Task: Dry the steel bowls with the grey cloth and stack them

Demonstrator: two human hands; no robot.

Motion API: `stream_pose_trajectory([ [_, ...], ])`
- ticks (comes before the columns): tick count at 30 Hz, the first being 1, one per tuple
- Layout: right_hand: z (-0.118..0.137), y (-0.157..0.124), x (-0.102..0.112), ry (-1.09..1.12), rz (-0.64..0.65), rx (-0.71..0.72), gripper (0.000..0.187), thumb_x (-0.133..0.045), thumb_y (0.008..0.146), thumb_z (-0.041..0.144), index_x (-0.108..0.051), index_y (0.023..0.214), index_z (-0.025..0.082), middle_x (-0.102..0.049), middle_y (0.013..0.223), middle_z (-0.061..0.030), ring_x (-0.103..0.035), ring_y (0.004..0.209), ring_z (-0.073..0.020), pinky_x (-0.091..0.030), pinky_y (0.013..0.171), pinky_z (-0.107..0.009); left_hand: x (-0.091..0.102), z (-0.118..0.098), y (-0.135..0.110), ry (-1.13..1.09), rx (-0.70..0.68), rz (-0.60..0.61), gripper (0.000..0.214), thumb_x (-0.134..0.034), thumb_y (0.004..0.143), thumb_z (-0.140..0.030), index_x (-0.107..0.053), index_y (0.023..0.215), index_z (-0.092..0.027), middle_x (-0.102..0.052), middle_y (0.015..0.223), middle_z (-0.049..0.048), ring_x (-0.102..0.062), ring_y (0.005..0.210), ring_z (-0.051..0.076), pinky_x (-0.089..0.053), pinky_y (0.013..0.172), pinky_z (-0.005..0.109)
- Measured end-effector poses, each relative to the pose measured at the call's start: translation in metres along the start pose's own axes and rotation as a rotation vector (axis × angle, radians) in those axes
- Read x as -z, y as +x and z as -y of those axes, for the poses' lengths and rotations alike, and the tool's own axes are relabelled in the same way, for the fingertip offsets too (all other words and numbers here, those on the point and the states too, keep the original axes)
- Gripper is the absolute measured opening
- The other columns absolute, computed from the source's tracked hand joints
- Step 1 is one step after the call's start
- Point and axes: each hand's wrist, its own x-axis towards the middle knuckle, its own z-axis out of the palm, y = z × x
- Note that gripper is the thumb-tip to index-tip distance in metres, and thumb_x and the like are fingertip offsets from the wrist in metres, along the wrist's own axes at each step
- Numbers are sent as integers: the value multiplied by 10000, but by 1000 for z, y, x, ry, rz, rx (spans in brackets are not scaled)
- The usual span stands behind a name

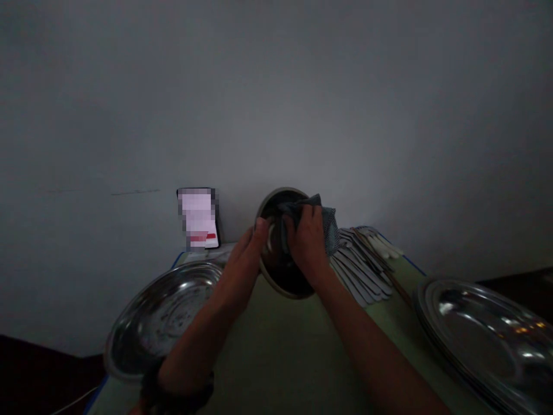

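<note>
A round metal bowl (pixel 283 274) with a pale rim and a dark inside is tilted toward me above the table. My left hand (pixel 242 265) grips its left rim, thumb over the edge and the other fingers mostly hidden behind. A grey-blue cloth (pixel 329 226) is bunched in my right hand (pixel 307 242), which is closed on it and holds it against the inside of the bowl. Part of the cloth hangs out past the bowl's right rim.
A large steel basin (pixel 142 323) stands at the left, and stacked steel plates or trays (pixel 479 340) at the right. Several spoons and other utensils (pixel 358 271) lie behind my right arm on the green table (pixel 276 357). A phone (pixel 211 236) leans against the wall.
</note>
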Motion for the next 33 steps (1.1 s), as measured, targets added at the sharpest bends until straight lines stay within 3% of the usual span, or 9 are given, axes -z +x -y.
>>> stream_pose_trajectory([
  [4,10,-1,2,315,77,12,244,-442,947,251,-534,1107,91,-586,1136,-169,-555,1111,-238,-410,1000,-378,-3,5,1,8,30,-14,450,-593,787,-622,-715,991,-240,-749,1054,99,-596,1192,285,-517,948,395],
  [10,34,-15,3,747,532,202,226,-466,925,194,-522,1144,188,-657,1123,-64,-615,1074,-161,-477,964,-334,10,-11,8,-52,38,-125,442,-580,803,-616,-708,913,-208,-753,978,82,-649,1102,258,-545,902,342],
  [14,34,-19,6,800,783,281,226,-532,896,187,-548,1121,172,-674,1095,-74,-650,1005,-158,-521,918,-336,19,-18,12,-82,-131,-240,368,-630,800,-548,-696,906,-202,-743,943,48,-665,1047,232,-555,855,296],
  [16,33,-20,8,709,780,324,196,-542,896,209,-576,1083,164,-663,1096,-84,-637,1029,-171,-509,948,-360,21,-19,12,-95,-213,-241,315,-619,822,-515,-697,913,-223,-738,936,28,-651,1070,223,-548,864,291],
  [19,35,-24,6,555,590,382,311,-526,912,278,-537,1194,148,-570,1268,-144,-519,1234,-216,-418,1071,-431,20,-20,12,-93,-286,-261,295,-595,843,-506,-701,921,-241,-735,956,10,-625,1115,214,-520,928,309],
  [22,41,-30,2,516,450,391,490,-399,965,295,-326,1424,140,-355,1504,-171,-274,1435,-222,-265,1180,-473,15,-17,9,-102,-207,-234,311,-602,841,-516,-702,930,-235,-735,1015,12,-603,1163,211,-470,1015,338],
  [26,44,-32,5,514,504,358,540,-295,990,268,-187,1509,166,-231,1586,-103,-62,1490,-224,-135,1217,-499,8,-10,5,-113,-93,-110,369,-581,834,-572,-719,966,-257,-740,1047,18,-573,1222,216,-422,1073,345],
  [30,43,-26,15,499,593,549,513,-285,982,190,-263,1492,235,-316,1560,-39,-109,1484,-174,-158,1219,-475,11,-15,5,-57,-121,-135,415,-576,828,-589,-716,990,-233,-734,1084,39,-550,1251,226,-413,1072,302],
  [33,46,-24,24,489,623,677,441,-299,981,169,-437,1396,224,-457,1477,-34,-281,1438,-152,-242,1203,-445,16,-26,8,-114,-148,-202,413,-575,853,-542,-686,1070,-208,-714,1149,32,-545,1253,212,-401,1076,278],
])
